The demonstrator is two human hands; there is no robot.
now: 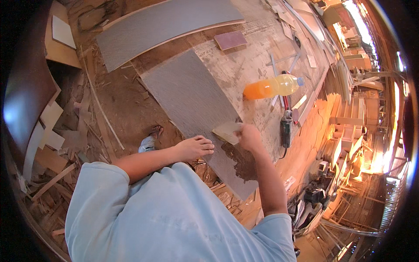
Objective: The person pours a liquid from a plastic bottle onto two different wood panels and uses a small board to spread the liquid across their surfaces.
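Note:
My left hand point(196, 146) rests palm down near the left edge of a long grey board point(179, 91), fingers lightly bent and holding nothing. My right hand point(248, 136) grips a pale, flat rectangular piece point(224, 132) just above the board's right side. Below that piece, a dark brown, wet-looking patch point(240, 166) spreads on the board. A plastic bottle of orange and yellow liquid point(266, 89) lies on its side beyond the right hand, on the worn worktop point(218, 65). A corded power tool point(286, 129) lies to the right of the hand.
A second grey board point(166, 26) and a small purple piece point(230, 40) are at the back. Wood scraps point(56, 161) and a dark curved panel point(28, 96) fill the left. Stacked panels and furniture parts point(353, 113) stand to the right. A bare foot point(156, 131) shows below the board's left edge.

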